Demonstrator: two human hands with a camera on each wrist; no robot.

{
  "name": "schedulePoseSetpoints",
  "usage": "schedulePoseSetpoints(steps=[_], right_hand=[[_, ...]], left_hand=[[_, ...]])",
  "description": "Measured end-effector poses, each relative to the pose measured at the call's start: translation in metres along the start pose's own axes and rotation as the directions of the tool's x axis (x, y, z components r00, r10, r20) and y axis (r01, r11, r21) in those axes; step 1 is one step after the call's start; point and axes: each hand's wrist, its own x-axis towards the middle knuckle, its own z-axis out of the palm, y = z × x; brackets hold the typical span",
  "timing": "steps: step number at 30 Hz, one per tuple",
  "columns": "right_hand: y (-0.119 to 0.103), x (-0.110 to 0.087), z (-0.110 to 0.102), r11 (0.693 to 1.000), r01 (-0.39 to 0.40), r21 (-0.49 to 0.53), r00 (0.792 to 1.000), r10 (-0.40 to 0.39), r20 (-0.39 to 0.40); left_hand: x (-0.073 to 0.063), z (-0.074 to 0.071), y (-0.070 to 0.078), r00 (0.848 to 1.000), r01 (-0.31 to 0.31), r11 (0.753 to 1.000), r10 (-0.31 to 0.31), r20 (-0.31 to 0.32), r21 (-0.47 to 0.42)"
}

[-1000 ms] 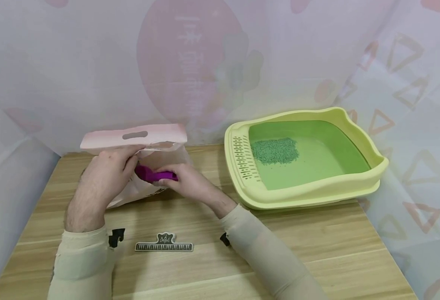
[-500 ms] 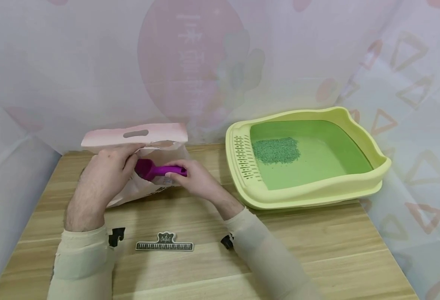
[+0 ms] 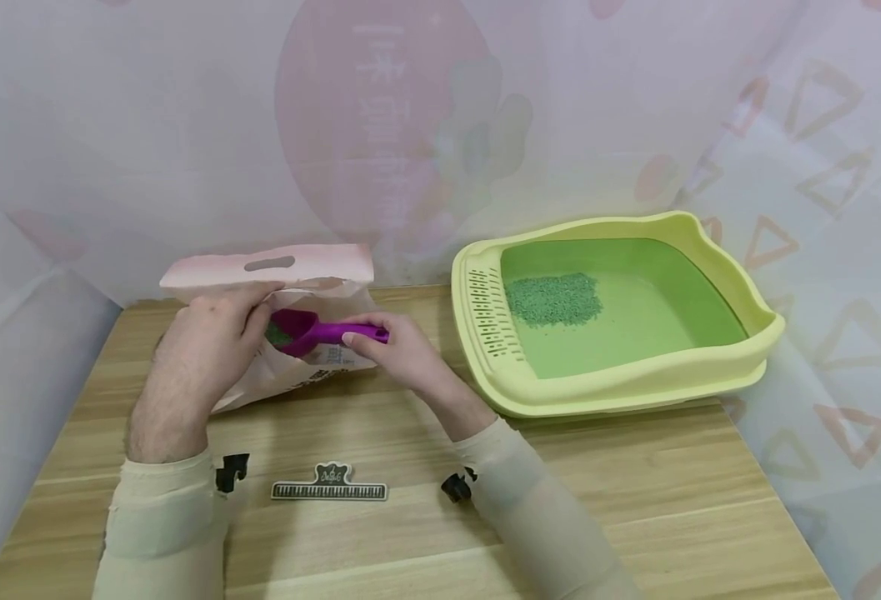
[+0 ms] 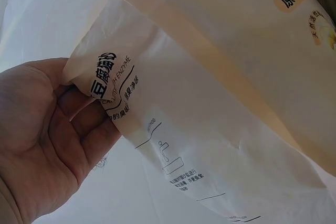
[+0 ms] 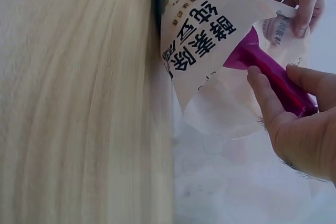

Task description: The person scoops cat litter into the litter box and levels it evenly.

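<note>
My right hand (image 3: 402, 346) grips the handle of a purple scoop (image 3: 327, 332) at the mouth of a pale pink cat litter bag (image 3: 327, 307). Green pellets (image 3: 278, 335) show in the scoop's bowl, which is partly hidden by my left hand (image 3: 211, 342). That left hand pinches the bag's opened edge; in the left wrist view its fingers (image 4: 94, 129) curl round the printed paper. The right wrist view has the scoop (image 5: 268, 72) slanting out of the bag, thumb and fingers on its handle. The bag's top flap with a slot stands up behind.
A yellow-green litter box (image 3: 613, 392) stands at the right, with a heap of green pellets (image 3: 556, 300) inside near its slotted step (image 3: 488, 312). A piano-patterned clip (image 3: 329, 485) lies on the wooden table (image 3: 365, 550) in front. Printed cloth (image 3: 598, 108) walls the back and sides.
My right hand has drawn the scoop rightward and slightly up, so more of its bowl and the green pellets show. The left hand stays at the bag's edge.
</note>
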Motion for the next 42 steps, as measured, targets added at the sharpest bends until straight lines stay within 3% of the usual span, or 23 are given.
schedulePoseSetpoints(steps=[5,8,15,22,32,42], right_hand=[[0.003,0.003,0.001,0.968,-0.095,0.234,0.995,0.097,0.002],[0.004,0.004,0.002,0.943,-0.125,0.309,0.991,0.132,0.000],[0.004,0.003,-0.001,0.938,-0.135,0.318,0.990,0.142,0.003],[-0.003,0.000,-0.005,0.917,-0.132,0.376,0.991,0.135,0.019],[-0.021,-0.012,-0.019,0.923,-0.092,0.374,0.995,0.099,0.000],[-0.038,-0.024,-0.037,0.980,-0.027,0.198,1.000,0.026,0.005]], left_hand=[[-0.001,-0.001,-0.001,1.000,-0.008,1.000,0.008,-0.014,0.000],[-0.001,-0.001,-0.002,1.000,-0.005,1.000,0.005,-0.024,-0.005],[-0.003,-0.001,-0.002,0.998,-0.007,1.000,0.005,-0.067,-0.028],[-0.003,-0.001,-0.002,0.998,-0.001,1.000,0.000,-0.071,-0.017],[-0.003,-0.004,-0.001,0.992,0.030,0.999,-0.031,-0.119,-0.016],[-0.002,-0.006,-0.001,0.990,0.055,0.998,-0.057,-0.128,-0.020]])
